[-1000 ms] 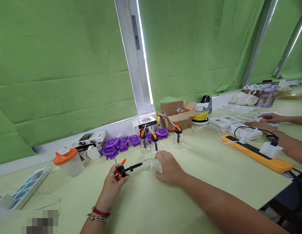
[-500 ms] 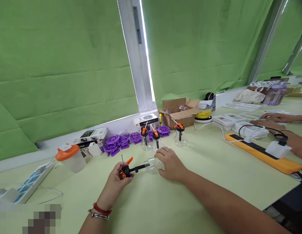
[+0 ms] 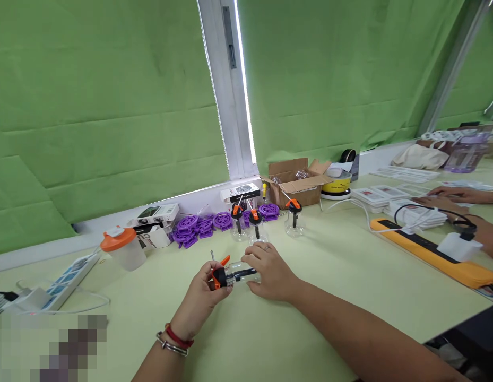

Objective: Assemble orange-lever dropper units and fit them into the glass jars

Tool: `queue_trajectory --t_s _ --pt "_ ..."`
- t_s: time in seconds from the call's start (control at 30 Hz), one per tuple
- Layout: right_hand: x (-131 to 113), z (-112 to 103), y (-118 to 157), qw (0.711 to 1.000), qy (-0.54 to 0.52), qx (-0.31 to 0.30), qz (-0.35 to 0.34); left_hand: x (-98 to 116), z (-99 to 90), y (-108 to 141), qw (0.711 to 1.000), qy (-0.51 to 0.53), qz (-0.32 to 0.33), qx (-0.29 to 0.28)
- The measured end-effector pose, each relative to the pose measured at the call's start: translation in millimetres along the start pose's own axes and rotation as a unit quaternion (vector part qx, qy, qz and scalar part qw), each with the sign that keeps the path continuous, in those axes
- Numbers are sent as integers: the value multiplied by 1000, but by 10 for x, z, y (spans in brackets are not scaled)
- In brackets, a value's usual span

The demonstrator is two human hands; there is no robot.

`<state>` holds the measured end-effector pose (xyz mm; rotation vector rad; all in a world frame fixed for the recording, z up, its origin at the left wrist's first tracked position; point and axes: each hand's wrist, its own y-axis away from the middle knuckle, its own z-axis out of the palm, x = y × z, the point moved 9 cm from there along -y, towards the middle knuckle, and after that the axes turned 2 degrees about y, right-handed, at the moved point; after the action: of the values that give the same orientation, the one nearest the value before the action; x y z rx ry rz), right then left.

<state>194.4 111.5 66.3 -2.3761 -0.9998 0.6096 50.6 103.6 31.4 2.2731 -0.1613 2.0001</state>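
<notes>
My left hand [image 3: 209, 286] is closed round a black and orange lid [image 3: 219, 277] with an orange lever and a thin metal rod. The lid's black stem [image 3: 243, 274] lies inside a clear jar [image 3: 248, 264], held on its side. My right hand [image 3: 269, 271] grips the jar's far end. The lid sits at the jar's mouth; whether it is fastened I cannot tell. Behind my hands stand three upright clear jars with similar lids, one of them [image 3: 294, 220] a little apart at the right.
Purple plastic parts [image 3: 186, 228] and small boxes [image 3: 154, 225] lie along the wall. Also there are an open cardboard box [image 3: 296, 191], an orange-lidded cup [image 3: 124, 252], a white power strip [image 3: 71, 278] and an orange one [image 3: 433, 254]. Another person's hands [image 3: 445, 201] rest at the right.
The black stem has gone from the jar's mouth into the jar, and the lid has come up against the mouth. My left hand has moved right towards my right hand.
</notes>
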Motion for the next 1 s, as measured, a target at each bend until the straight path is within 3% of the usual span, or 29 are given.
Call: queue_trajectory --t_s 0.47,0.83,1.0 --pt "-82 154 13 998 20 -54 -3 -179 -96 -31 1000 8 4 5" --pt "-127 157 22 998 43 -33 -15 -244 92 32 989 144 -16 -14" --pt "-181 161 34 996 72 -38 -31 -287 64 31 995 95 -41 12"
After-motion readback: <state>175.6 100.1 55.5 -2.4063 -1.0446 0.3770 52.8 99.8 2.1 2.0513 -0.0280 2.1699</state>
